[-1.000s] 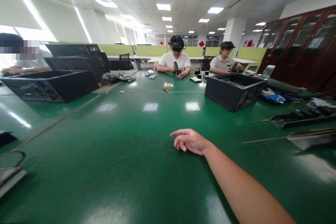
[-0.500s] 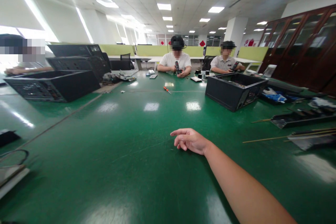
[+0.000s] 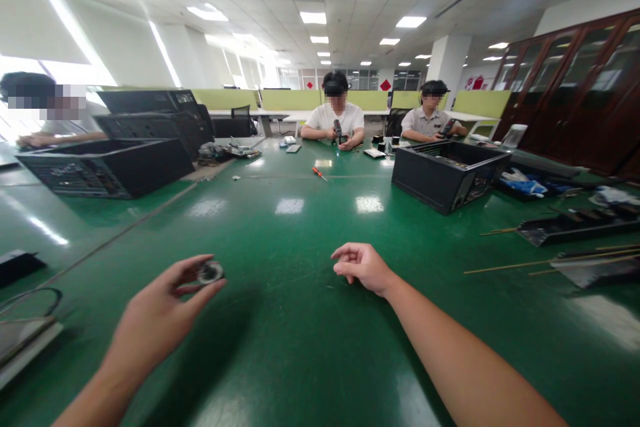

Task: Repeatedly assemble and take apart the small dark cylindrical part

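Left hand (image 3: 155,313): over the near left of the table (image 3: 295,367), a small part (image 3: 210,273) between its thumb and fingers.
Right hand (image 3: 365,270): well to the right of it on my feed, near the table's middle; contact I can't tell.
Screwdriver (image 3: 317,172): on the table beyond both hands, before the co-worker opposite (image 3: 320,119).
Right case (image 3: 420,183): on the table, beyond and right of my right hand.
Left case (image 3: 157,172): on the table's far left.
Cabinets (image 3: 575,90): behind, at right.
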Available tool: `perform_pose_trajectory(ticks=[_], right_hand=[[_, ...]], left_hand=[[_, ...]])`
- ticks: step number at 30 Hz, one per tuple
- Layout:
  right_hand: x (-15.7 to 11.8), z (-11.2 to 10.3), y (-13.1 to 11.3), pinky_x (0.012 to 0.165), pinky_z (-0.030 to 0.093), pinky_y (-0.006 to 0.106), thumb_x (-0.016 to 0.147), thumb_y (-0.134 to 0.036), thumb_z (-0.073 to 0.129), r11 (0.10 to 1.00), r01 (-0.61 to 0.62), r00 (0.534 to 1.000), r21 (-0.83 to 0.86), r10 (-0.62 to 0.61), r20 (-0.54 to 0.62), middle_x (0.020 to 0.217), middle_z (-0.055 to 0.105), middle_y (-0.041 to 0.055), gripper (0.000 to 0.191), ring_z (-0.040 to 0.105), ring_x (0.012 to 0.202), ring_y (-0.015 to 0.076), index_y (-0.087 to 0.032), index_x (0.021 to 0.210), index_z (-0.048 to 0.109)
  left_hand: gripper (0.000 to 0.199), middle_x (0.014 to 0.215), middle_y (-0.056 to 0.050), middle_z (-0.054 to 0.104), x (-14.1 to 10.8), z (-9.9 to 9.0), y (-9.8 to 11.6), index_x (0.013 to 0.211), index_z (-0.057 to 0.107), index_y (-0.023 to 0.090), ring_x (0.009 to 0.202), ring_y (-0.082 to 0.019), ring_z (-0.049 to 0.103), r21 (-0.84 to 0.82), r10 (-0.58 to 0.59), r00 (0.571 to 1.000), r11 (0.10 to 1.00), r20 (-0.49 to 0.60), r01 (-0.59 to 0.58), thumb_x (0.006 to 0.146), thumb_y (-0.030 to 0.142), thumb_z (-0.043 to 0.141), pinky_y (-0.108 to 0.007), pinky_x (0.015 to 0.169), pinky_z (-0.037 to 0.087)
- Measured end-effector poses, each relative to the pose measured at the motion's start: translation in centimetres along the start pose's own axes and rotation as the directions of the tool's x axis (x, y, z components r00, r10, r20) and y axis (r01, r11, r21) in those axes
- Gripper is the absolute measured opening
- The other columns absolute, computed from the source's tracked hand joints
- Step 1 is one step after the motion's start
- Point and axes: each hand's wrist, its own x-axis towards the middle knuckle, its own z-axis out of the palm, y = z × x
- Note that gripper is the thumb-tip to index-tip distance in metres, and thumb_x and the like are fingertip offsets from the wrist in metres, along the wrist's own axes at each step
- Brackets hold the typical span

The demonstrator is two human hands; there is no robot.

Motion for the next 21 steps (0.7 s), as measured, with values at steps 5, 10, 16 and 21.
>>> perform_pose_trajectory(ticks=[5,10,16,21], right_hand=[[-0.5,0.6,0.1,0.051,0.038,0.021,0.069,-0.024,0.078,0.941,0.111,0.994,-0.320,-0.109,0.026,0.074,0.064,-0.0014,0.038,0.047,0.051,0.0067,-0.015,0.103,0.064],[-0.8,1.1,-0.1,0.053,0.040,0.022,0.069,-0.025,0.078,0.854,0.149,0.989,-0.499,-0.135,0.064,0.079,0.065,-0.0019,0.046,0.049,0.051,0.0077,-0.019,0.111,0.060],[-1.2,1.6,-0.5,0.058,0.040,0.024,0.067,-0.026,0.080,0.698,0.217,0.975,-0.683,-0.193,0.112,0.081,0.067,-0.0012,0.044,0.053,0.058,0.0113,-0.023,0.107,0.064],[-1.4,1.9,-0.9,0.064,0.043,0.026,0.072,-0.028,0.077,0.639,0.265,0.961,-0.722,-0.240,0.140,0.080,0.068,0.0001,0.029,0.059,0.067,0.0146,-0.022,0.099,0.068]], left_hand=[[0.031,0.103,-0.006,0.070,0.5,8.1,6.9,0.106,0.068,0.023,0.094,-0.023,0.066,-0.273,0.413,0.898,0.891,0.155,-0.363,0.081,0.040,0.067,-0.035,0.083,0.055],[0.029,0.103,-0.003,0.067,-0.7,11.1,7.6,0.110,0.065,0.024,0.096,-0.019,0.063,-0.373,0.497,0.854,0.830,0.157,-0.414,0.082,0.025,0.066,-0.033,0.087,0.052],[0.020,0.101,-0.004,0.066,-1.3,11.5,6.6,0.102,0.063,0.022,0.097,-0.020,0.061,-0.366,0.523,0.846,0.811,0.101,-0.457,0.082,0.024,0.068,-0.034,0.087,0.050],[0.020,0.105,-0.004,0.066,-1.5,11.6,6.9,0.105,0.063,0.024,0.101,-0.020,0.061,-0.360,0.526,0.841,0.814,0.125,-0.455,0.085,0.025,0.066,-0.036,0.092,0.049]])
